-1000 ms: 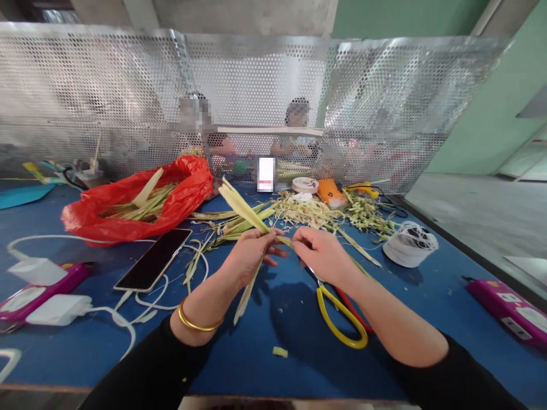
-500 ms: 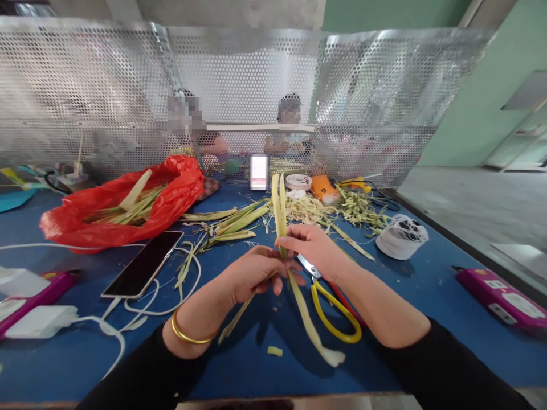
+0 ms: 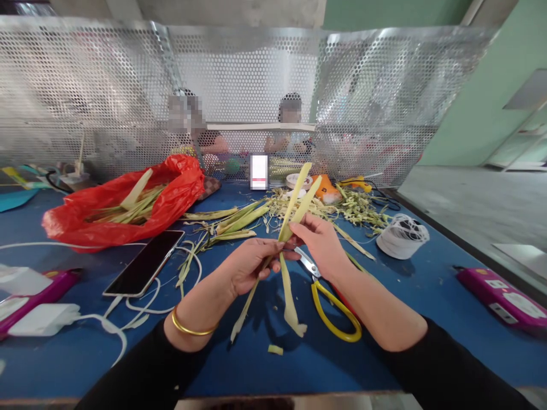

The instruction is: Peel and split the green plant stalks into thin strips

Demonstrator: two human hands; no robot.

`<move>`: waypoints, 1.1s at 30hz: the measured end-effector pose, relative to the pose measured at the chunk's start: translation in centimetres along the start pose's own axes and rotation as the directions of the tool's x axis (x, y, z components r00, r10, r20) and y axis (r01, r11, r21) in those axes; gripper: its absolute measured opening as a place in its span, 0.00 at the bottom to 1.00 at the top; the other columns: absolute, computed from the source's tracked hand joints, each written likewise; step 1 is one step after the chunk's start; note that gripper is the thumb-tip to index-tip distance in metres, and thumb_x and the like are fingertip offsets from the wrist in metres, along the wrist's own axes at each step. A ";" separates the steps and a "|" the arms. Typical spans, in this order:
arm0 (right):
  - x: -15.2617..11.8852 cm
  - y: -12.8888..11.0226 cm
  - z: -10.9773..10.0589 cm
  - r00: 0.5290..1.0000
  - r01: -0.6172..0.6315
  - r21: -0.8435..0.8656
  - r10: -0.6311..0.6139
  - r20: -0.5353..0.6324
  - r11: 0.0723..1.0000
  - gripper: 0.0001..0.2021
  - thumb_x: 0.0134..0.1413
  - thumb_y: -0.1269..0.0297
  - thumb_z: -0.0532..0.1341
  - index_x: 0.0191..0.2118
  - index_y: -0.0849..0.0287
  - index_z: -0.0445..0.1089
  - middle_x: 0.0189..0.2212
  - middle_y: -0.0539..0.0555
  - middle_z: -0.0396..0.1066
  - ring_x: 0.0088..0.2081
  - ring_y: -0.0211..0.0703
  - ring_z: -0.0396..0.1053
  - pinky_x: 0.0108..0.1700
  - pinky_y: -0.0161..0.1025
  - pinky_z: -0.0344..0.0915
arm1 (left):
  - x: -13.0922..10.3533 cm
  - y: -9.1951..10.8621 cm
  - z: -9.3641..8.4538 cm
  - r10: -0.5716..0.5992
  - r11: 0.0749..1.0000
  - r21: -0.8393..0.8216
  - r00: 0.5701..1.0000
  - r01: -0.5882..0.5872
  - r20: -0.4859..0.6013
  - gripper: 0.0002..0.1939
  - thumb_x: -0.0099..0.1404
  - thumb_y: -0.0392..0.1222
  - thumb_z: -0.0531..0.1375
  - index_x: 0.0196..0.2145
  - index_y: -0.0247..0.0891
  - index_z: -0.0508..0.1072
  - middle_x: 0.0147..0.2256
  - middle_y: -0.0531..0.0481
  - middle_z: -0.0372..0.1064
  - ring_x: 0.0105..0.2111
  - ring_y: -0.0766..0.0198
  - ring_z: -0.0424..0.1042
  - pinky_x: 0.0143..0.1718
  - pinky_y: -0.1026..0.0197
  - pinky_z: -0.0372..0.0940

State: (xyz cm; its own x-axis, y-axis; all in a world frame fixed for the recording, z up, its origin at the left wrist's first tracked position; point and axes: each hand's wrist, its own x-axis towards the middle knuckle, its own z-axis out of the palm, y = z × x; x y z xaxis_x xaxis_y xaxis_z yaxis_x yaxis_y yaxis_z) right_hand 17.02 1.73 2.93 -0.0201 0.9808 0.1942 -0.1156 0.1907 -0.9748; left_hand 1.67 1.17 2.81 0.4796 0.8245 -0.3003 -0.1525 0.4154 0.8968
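Note:
Pale green leaf strips (image 3: 294,212) rise from between my hands over the blue table (image 3: 239,370), two ends spread in a narrow V at the top. Two tails hang below, one down to the left and one nearly straight down. My left hand (image 3: 258,263) pinches the strips where they cross. Just above and to the right, my right hand (image 3: 314,236) grips them between thumb and fingers. Scissors (image 3: 335,313) with yellow and red handles lie beneath my right forearm. Nearer the front edge is a small cut piece of leaf (image 3: 276,349).
A red bag (image 3: 179,188) of leaves, a phone (image 3: 145,263) and white cables lie left. Leaf scraps (image 3: 359,208), tape (image 3: 299,181) and a white string roll (image 3: 401,238) are behind and right. Purple power strips flank both sides. People sit beyond the perforated screen (image 3: 239,68).
The strips' upper ends have tilted right and spread apart. Their lower tails have swung left. My right hand has moved slightly up and right, still gripping.

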 end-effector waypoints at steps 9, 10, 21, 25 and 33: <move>-0.2 0.1 0.1 0.997 -0.005 0.034 0.008 -0.071 0.999 0.09 0.44 0.60 0.66 0.23 0.60 0.69 0.17 0.49 0.71 0.23 0.39 0.68 0.30 0.37 0.65 | 0.2 0.1 -0.1 0.005 0.995 -0.096 1.000 -0.007 -0.026 0.13 0.66 0.38 0.55 0.41 0.28 0.76 0.34 0.40 0.76 0.15 0.77 0.62 0.09 0.76 0.49; -0.3 0.1 0.1 0.997 0.013 0.033 -0.010 -0.071 0.999 0.09 0.44 0.60 0.66 0.24 0.60 0.70 0.18 0.49 0.71 0.23 0.39 0.69 0.30 0.37 0.65 | 0.1 0.1 -0.1 0.005 0.994 -0.105 1.000 -0.008 -0.031 0.13 0.67 0.38 0.54 0.40 0.29 0.76 0.33 0.40 0.76 0.15 0.77 0.61 0.09 0.76 0.49; 0.2 -0.9 -1.2 0.966 0.171 -0.007 -0.166 0.196 0.985 0.07 0.49 0.60 0.66 0.32 0.58 0.74 0.27 0.51 0.75 0.31 0.40 0.72 0.39 0.40 0.68 | -0.4 1.2 -0.2 0.012 0.973 -0.229 0.999 -0.023 -0.047 0.10 0.67 0.36 0.53 0.37 0.30 0.73 0.25 0.51 0.70 0.13 0.79 0.55 0.09 0.76 0.47; 0.6 -1.3 -2.0 0.929 0.231 -0.128 -0.179 0.323 0.965 0.05 0.46 0.63 0.67 0.29 0.57 0.73 0.29 0.51 0.74 0.35 0.43 0.72 0.42 0.42 0.67 | -0.7 1.7 -0.1 0.027 0.936 -0.350 0.998 -0.042 -0.048 0.08 0.67 0.36 0.55 0.36 0.31 0.72 0.23 0.55 0.65 0.13 0.80 0.53 0.10 0.77 0.46; 2.1 -1.4 -4.9 0.850 0.289 -0.398 -0.043 0.524 0.871 0.07 0.51 0.69 0.59 0.32 0.58 0.76 0.30 0.52 0.76 0.36 0.43 0.73 0.44 0.42 0.66 | -0.3 1.2 0.0 0.068 0.968 -0.228 0.986 -0.102 -0.153 0.10 0.68 0.36 0.52 0.34 0.31 0.72 0.26 0.51 0.71 0.14 0.78 0.60 0.10 0.75 0.48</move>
State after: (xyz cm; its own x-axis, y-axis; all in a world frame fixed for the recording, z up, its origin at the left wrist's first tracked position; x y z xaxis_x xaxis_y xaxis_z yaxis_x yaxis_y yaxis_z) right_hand 22.02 3.77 4.13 -0.5329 0.8037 0.2647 0.2884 0.4666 -0.8361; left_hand 1.35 1.40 3.93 0.3304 0.9000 -0.2844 -0.3939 0.4053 0.8249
